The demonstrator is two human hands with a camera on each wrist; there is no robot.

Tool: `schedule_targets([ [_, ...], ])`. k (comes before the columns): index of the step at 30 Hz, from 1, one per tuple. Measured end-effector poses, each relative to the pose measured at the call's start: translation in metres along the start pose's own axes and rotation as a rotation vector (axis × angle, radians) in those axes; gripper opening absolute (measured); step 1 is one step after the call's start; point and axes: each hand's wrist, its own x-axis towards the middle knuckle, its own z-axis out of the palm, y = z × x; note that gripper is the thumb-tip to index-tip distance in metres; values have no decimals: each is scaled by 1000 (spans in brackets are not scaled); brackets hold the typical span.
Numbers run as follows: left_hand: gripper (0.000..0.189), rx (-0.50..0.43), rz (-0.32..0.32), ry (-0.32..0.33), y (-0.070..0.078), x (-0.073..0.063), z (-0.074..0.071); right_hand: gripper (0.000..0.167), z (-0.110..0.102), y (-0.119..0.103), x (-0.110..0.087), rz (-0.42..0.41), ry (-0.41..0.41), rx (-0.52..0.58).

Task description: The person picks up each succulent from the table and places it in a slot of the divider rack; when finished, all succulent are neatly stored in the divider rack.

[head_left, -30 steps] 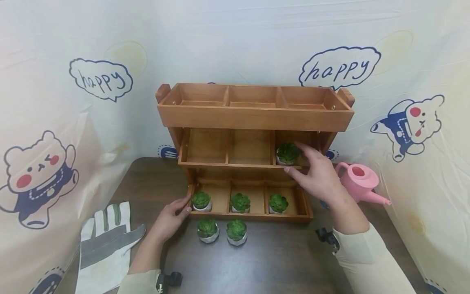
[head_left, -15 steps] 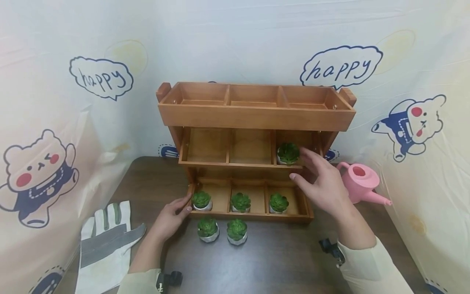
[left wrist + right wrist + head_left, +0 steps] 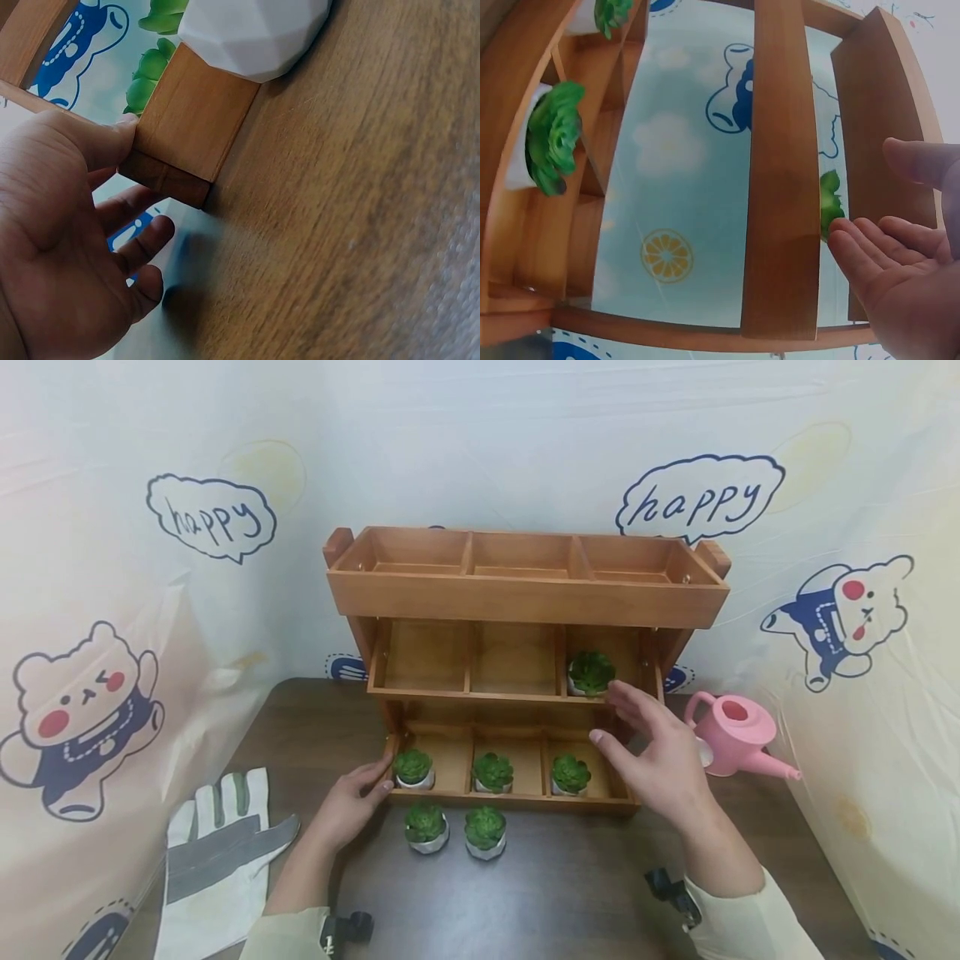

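Observation:
A brown three-tier wooden planter shelf (image 3: 528,597) stands on the table. My left hand (image 3: 348,806) grips the left end of its bottom tier; in the left wrist view, thumb and fingers hold the wooden corner. One potted succulent (image 3: 592,672) sits in the right compartment of the middle tier. Just below and right of it is my right hand (image 3: 660,760), fingers extended, thumb apart, holding nothing. Three more succulents occupy the bottom tier: left (image 3: 413,767), middle (image 3: 492,771) and right (image 3: 571,773). Two others, a left one (image 3: 426,827) and a right one (image 3: 486,832), stand on the table before the shelf.
A pink watering can (image 3: 738,735) is right of the shelf, partly behind my right hand. At the left lies a white and grey work glove (image 3: 217,860). A printed cloth (image 3: 480,452) hangs behind and at both sides of the dark table (image 3: 555,893).
My right hand has let go of the succulent in the middle tier and drawn back, down and to the right. The left hand keeps its hold on the shelf.

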Motion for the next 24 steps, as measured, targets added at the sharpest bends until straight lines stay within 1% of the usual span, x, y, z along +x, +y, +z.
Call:
schedule_targets([
  [6,55,6,14,7,-2,1,0,63,12,0,-8,-25,-3,73],
  [13,55,0,9,6,-2,1,0,62,28,-1,-18,-53,-52,111],
  [19,56,4,18,4,-3,2,1,60,41,2,-25,-44,-97,161],
  [24,57,5,10,5,-4,2,1,62,49,2,-30,-19,-135,178],
])
